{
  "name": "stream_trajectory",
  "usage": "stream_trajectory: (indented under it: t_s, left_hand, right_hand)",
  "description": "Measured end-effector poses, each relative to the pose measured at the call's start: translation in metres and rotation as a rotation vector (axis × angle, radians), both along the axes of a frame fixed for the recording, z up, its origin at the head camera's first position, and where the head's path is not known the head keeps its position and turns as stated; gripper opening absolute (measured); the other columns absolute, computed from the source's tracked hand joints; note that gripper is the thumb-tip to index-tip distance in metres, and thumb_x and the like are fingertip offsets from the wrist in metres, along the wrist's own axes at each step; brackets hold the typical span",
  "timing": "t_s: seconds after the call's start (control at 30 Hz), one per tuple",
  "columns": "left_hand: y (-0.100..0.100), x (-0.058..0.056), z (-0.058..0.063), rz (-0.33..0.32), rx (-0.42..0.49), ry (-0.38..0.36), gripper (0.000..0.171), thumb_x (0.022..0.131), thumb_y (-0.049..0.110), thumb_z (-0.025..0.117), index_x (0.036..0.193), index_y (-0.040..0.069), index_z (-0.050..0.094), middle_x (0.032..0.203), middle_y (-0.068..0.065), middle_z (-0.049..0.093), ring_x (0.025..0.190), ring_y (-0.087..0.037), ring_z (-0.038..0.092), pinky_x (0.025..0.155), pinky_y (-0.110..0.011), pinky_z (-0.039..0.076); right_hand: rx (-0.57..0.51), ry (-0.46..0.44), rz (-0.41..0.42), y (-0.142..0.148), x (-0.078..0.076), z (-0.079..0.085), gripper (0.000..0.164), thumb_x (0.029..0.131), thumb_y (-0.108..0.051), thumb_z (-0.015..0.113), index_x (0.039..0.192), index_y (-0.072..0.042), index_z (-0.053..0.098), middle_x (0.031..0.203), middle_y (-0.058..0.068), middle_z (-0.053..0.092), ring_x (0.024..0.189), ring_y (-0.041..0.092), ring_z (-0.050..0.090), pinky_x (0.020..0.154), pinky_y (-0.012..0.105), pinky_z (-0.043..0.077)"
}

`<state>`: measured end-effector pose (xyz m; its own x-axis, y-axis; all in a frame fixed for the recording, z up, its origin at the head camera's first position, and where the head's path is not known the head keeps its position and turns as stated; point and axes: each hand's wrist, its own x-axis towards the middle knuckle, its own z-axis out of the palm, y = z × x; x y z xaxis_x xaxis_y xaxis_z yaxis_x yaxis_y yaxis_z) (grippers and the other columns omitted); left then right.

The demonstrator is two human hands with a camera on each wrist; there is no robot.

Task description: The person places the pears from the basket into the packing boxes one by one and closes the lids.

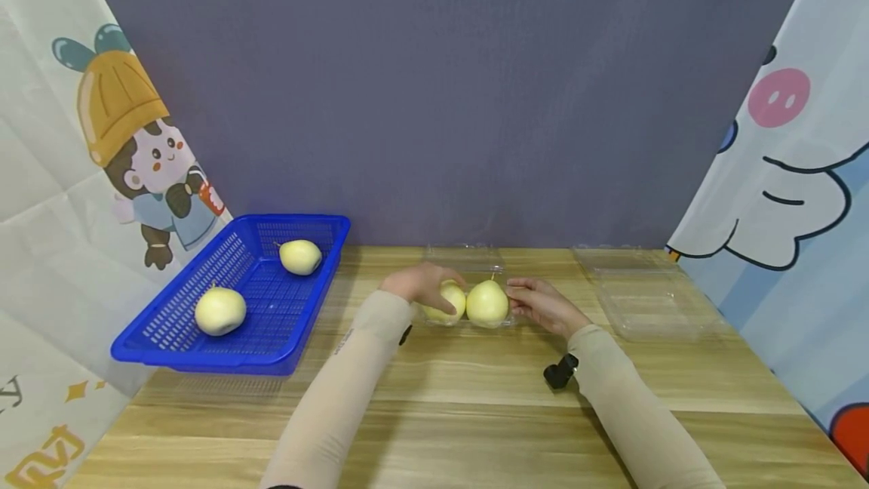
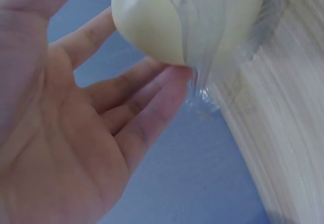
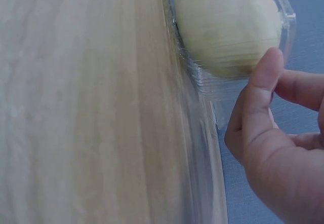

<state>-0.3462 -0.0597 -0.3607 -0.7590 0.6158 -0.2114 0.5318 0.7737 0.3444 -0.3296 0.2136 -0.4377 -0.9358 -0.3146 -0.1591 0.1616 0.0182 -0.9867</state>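
Two pale yellow pears sit side by side in a clear plastic container, the left pear (image 1: 449, 303) partly hidden by my left hand (image 1: 424, 285). That hand's thumb and fingers are spread about the pear; in the left wrist view, the fairly straight fingers (image 2: 136, 97) touch its side and the container wall (image 2: 202, 36). On the other side, my right hand (image 1: 545, 303) is beside the right pear (image 1: 487, 303), stem up. In the right wrist view its thumb and index finger pinch the edge of the container (image 3: 288, 26).
A blue plastic basket (image 1: 299, 349) on the left holds two more pears, one near the front (image 1: 220, 311) and one at the back (image 1: 300, 256). Another clear container (image 1: 652, 304) lies lid-open on the right of the wooden table (image 1: 475, 413). A grey curtain (image 1: 434, 96) hangs behind.
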Motion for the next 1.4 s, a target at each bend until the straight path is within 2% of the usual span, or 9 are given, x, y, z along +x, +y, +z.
stream_trajectory:
  t_s: [0.17, 0.4, 0.5, 0.6, 0.83, 0.97, 1.07, 1.23, 1.4]
  left_hand:
    - [-0.008, -0.004, 0.0, -0.035, 0.082, 0.05, 0.051, 0.091, 0.031, 0.075, 0.137, 0.015, 0.061, 0.14, -0.006, 0.058, 0.127, -0.029, 0.053, 0.104, -0.045, 0.045]
    - [-0.022, -0.01, -0.004, 0.033, 0.294, 0.064, 0.04, 0.095, 0.024, 0.07, 0.132, 0.01, 0.063, 0.126, -0.012, 0.066, 0.116, -0.026, 0.062, 0.097, -0.042, 0.051]
    - [-0.027, -0.013, -0.008, 0.102, 0.392, 0.048, 0.034, 0.095, 0.021, 0.07, 0.127, 0.011, 0.066, 0.119, -0.011, 0.069, 0.109, -0.025, 0.064, 0.092, -0.04, 0.054]
    - [-0.03, -0.012, -0.01, 0.195, 0.451, 0.03, 0.031, 0.095, 0.023, 0.071, 0.123, 0.011, 0.067, 0.115, -0.01, 0.069, 0.106, -0.024, 0.064, 0.09, -0.041, 0.055]
    - [-0.037, -0.012, -0.019, 0.337, 0.47, 0.021, 0.041, 0.092, 0.027, 0.072, 0.125, 0.003, 0.067, 0.117, -0.014, 0.068, 0.108, -0.029, 0.063, 0.091, -0.044, 0.054]
    - [-0.041, -0.011, -0.025, 0.411, 0.548, -0.066, 0.048, 0.09, 0.028, 0.074, 0.129, 0.003, 0.063, 0.126, -0.018, 0.063, 0.112, -0.033, 0.061, 0.089, -0.046, 0.055]
    - [-0.044, -0.01, -0.028, 0.446, 0.61, -0.146, 0.051, 0.091, 0.026, 0.072, 0.133, 0.001, 0.058, 0.129, -0.021, 0.06, 0.107, -0.037, 0.063, 0.085, -0.047, 0.057]
    - [-0.047, -0.009, -0.033, 0.458, 0.656, -0.272, 0.051, 0.095, 0.02, 0.067, 0.136, -0.006, 0.051, 0.118, -0.024, 0.062, 0.093, -0.039, 0.068, 0.081, -0.046, 0.059]
    - [-0.049, -0.01, -0.041, 0.492, 0.741, -0.397, 0.05, 0.095, 0.016, 0.064, 0.136, -0.008, 0.048, 0.109, -0.025, 0.065, 0.092, -0.033, 0.068, 0.083, -0.044, 0.059]
  right_hand:
    - [-0.007, 0.0, -0.003, 0.0, 0.0, 0.001, 0.058, 0.105, -0.008, 0.05, 0.149, 0.016, 0.021, 0.096, 0.008, 0.057, 0.076, 0.008, 0.058, 0.069, 0.02, 0.054]
    - [-0.003, 0.007, 0.005, 0.0, -0.001, 0.0, 0.058, 0.105, -0.008, 0.05, 0.149, 0.016, 0.02, 0.097, 0.008, 0.057, 0.077, 0.008, 0.058, 0.07, 0.02, 0.054]
    - [-0.004, 0.008, 0.01, 0.0, 0.0, 0.001, 0.059, 0.105, -0.008, 0.05, 0.15, 0.016, 0.019, 0.097, 0.008, 0.057, 0.077, 0.008, 0.058, 0.07, 0.02, 0.054]
    - [-0.005, 0.006, 0.013, 0.0, 0.0, 0.001, 0.059, 0.105, -0.008, 0.05, 0.15, 0.016, 0.019, 0.096, 0.008, 0.057, 0.076, 0.008, 0.058, 0.07, 0.02, 0.054]
    - [-0.006, 0.01, 0.011, 0.0, 0.0, 0.001, 0.058, 0.106, -0.007, 0.049, 0.15, 0.016, 0.019, 0.097, 0.008, 0.058, 0.076, 0.008, 0.059, 0.069, 0.02, 0.054]
    - [-0.009, 0.008, 0.007, 0.0, 0.0, 0.0, 0.058, 0.106, -0.007, 0.048, 0.149, 0.016, 0.019, 0.097, 0.008, 0.057, 0.076, 0.008, 0.058, 0.069, 0.019, 0.054]
    - [-0.006, 0.009, 0.009, 0.0, 0.0, 0.0, 0.058, 0.106, -0.007, 0.048, 0.15, 0.016, 0.018, 0.097, 0.008, 0.057, 0.075, 0.007, 0.058, 0.068, 0.019, 0.054]
    - [-0.006, 0.011, 0.01, 0.0, 0.0, 0.0, 0.058, 0.106, -0.007, 0.048, 0.149, 0.016, 0.018, 0.098, 0.008, 0.056, 0.076, 0.008, 0.058, 0.069, 0.019, 0.054]
    - [0.001, 0.016, 0.015, 0.0, 0.0, 0.0, 0.058, 0.106, -0.008, 0.049, 0.15, 0.016, 0.018, 0.099, 0.009, 0.057, 0.078, 0.008, 0.058, 0.069, 0.02, 0.054]
